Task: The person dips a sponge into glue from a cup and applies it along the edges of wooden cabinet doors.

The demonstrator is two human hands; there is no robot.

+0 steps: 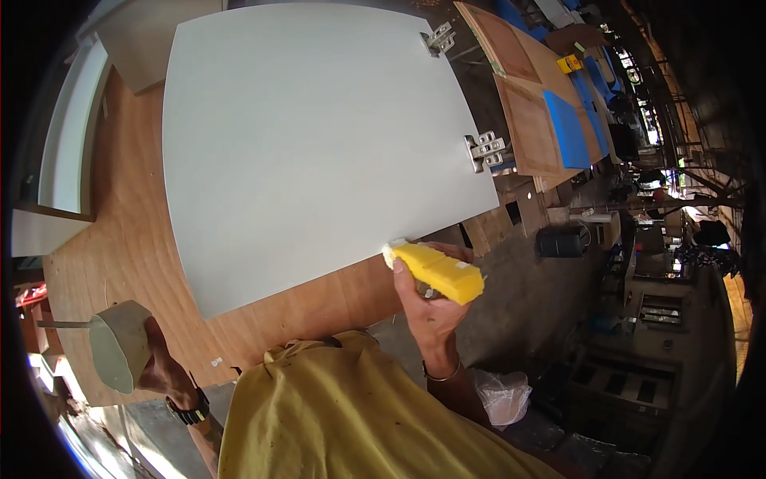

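A white cabinet door panel (319,152) lies flat with two metal hinges (485,152) along its right edge. My right hand (431,307) grips a yellow sponge (439,271), whose left tip carries some white matter and is at the door's near edge; whether it touches the door I cannot tell. Low on the left, my left hand (163,367) is closed around a pale, cup-like container (118,347) over the wooden tabletop. Its opening faces me and looks pale green inside. A thin dark strip sticks out beside it, and what it belongs to is unclear.
The plywood tabletop (132,199) lies under the door. White cabinet pieces (68,144) stand at left. Farther right are wooden panels (527,120) with a blue slab (565,128), and a dark bucket (558,242). A clear plastic bag (503,395) is near my right forearm.
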